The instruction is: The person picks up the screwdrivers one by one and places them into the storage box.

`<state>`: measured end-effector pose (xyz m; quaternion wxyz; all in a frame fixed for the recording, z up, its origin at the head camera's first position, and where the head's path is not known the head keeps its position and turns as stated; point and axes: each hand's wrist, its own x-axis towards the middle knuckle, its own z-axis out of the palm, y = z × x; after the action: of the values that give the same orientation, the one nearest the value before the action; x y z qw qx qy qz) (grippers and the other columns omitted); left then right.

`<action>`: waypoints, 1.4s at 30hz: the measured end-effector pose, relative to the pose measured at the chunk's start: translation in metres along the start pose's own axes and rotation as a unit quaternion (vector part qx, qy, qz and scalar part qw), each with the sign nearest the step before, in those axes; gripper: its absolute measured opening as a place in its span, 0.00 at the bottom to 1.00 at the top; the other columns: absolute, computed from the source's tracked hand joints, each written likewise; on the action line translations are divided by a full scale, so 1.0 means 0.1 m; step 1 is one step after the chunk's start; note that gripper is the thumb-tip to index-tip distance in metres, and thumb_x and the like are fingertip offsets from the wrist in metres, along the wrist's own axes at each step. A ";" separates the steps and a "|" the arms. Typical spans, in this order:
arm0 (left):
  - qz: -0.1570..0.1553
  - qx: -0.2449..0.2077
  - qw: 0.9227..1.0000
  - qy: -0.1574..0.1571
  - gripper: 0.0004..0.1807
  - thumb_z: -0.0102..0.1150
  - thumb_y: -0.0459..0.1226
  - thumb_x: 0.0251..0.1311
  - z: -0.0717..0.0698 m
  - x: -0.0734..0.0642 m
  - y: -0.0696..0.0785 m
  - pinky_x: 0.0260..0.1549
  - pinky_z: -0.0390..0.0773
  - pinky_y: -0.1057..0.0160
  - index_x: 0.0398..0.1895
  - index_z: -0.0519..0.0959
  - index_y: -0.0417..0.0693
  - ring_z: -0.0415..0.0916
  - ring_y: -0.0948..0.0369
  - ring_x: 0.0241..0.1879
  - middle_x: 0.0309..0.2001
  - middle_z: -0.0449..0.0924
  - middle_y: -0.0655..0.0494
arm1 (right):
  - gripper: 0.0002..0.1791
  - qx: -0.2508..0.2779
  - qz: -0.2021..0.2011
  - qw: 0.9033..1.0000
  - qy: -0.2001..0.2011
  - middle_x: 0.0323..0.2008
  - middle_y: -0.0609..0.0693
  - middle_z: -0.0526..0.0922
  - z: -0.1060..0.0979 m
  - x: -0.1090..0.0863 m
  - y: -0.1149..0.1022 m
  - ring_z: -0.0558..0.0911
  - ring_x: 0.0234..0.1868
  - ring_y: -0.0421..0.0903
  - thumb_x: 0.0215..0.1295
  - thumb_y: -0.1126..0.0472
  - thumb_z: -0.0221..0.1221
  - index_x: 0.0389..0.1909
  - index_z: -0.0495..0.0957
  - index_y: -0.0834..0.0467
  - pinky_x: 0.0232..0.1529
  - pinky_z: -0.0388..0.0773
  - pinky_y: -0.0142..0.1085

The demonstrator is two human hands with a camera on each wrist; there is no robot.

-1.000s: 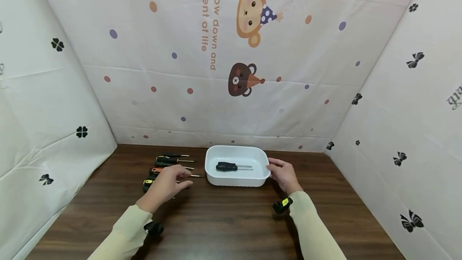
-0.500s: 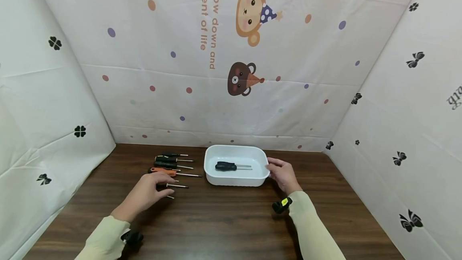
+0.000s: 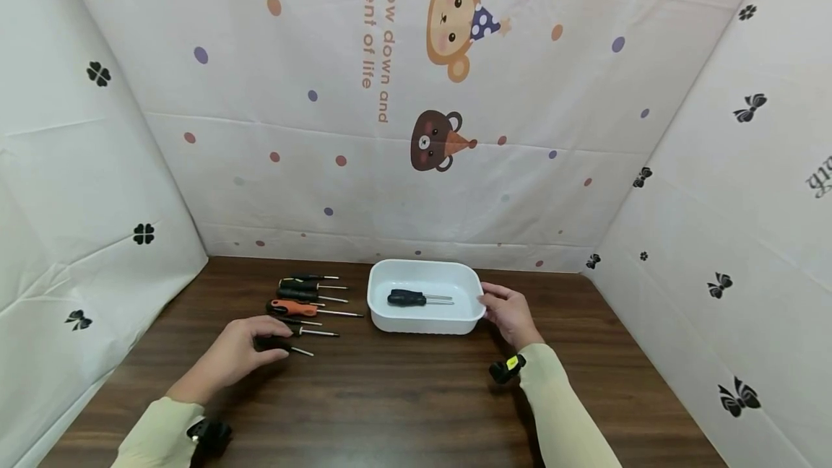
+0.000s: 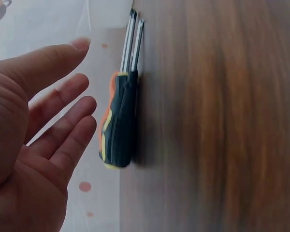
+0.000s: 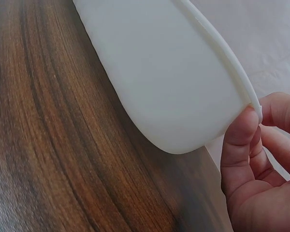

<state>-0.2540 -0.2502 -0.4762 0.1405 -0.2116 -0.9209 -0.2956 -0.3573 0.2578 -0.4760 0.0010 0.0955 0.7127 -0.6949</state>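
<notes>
The landmark is the white tray (image 3: pixel 425 325), positioned upright on the desk (image 3: pixel 403 410). My right hand (image 3: pixel 510 315) grips the tray by the rim at its right end. The right wrist view shows the thumb at the inner side of the rim and fingers at the outer side, pinching the edge between them.

My left hand (image 3: pixel 237 349) is located to the left of the tray and nearer to me than the tray. Its fingers are extended with a slight bend, and the thumb is spread away from them. In the head view, the thumb and fingers straddle the handle of the nearest black screwdriver (image 3: pixel 273 343); in the left wrist view, a gap separates the fingertips from the handles seen there.

Two black-handled screwdrivers (image 3: pixel 406 298) lie inside the tray, side by side, shafts directed toward its right end. The remaining screwdrivers form a row to the left of the tray, shafts directed toward the tray side. The orange-handled screwdriver (image 3: pixel 294 308) lies within this row; its tip ends just beside the tray's left wall. Next to it, on the side nearer to me, some handles are partly hidden by my left hand.

Behind the tray hangs a white printed sheet (image 3: pixel 377 186) with coloured dots and animal heads.
</notes>
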 end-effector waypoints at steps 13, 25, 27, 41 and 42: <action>-0.024 0.033 0.999 -0.008 0.15 0.81 0.40 0.48 -0.13 -0.04 -0.25 0.47 0.83 0.55 0.42 0.90 0.56 0.82 0.63 0.47 0.44 0.86 0.66 | 0.25 -0.003 0.001 1.000 0.007 0.47 0.57 0.88 0.00 0.03 0.01 0.80 0.27 0.41 0.66 0.68 0.65 0.64 0.78 0.66 0.30 0.82 0.30; -0.049 0.031 0.998 -0.030 0.14 0.79 0.39 0.52 -0.12 -0.05 -0.36 0.48 0.83 0.54 0.43 0.89 0.57 0.83 0.59 0.48 0.45 0.85 0.64 | 0.24 0.004 -0.002 1.000 0.002 0.46 0.57 0.88 0.00 0.03 0.02 0.81 0.28 0.40 0.66 0.69 0.64 0.64 0.77 0.67 0.31 0.82 0.29; -0.047 0.028 0.998 -0.033 0.14 0.78 0.38 0.52 -0.12 -0.04 -0.37 0.48 0.83 0.55 0.43 0.89 0.56 0.84 0.58 0.48 0.45 0.85 0.63 | 0.25 0.005 -0.002 1.000 0.001 0.46 0.56 0.88 -0.01 0.02 0.02 0.81 0.29 0.41 0.66 0.69 0.64 0.64 0.77 0.67 0.31 0.82 0.29; -0.036 0.034 0.997 -0.057 0.13 0.77 0.35 0.53 -0.09 0.03 -0.37 0.43 0.83 0.58 0.43 0.89 0.52 0.84 0.57 0.45 0.44 0.85 0.61 | 0.25 0.003 0.006 1.000 -0.002 0.51 0.60 0.86 -0.01 -0.01 -0.01 0.81 0.29 0.41 0.67 0.68 0.65 0.65 0.77 0.66 0.32 0.82 0.30; -0.035 0.036 0.997 -0.059 0.13 0.77 0.35 0.53 -0.09 0.04 -0.36 0.44 0.83 0.58 0.43 0.89 0.52 0.84 0.57 0.45 0.44 0.85 0.61 | 0.25 0.003 0.005 1.000 -0.003 0.52 0.60 0.86 -0.01 -0.01 -0.01 0.81 0.29 0.41 0.67 0.68 0.65 0.65 0.77 0.66 0.31 0.82 0.29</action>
<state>-0.2733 -0.2814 -0.4851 0.0833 -0.1912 -0.9444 -0.2541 -0.3561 0.2586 -0.4745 0.0061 0.0975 0.7100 -0.6974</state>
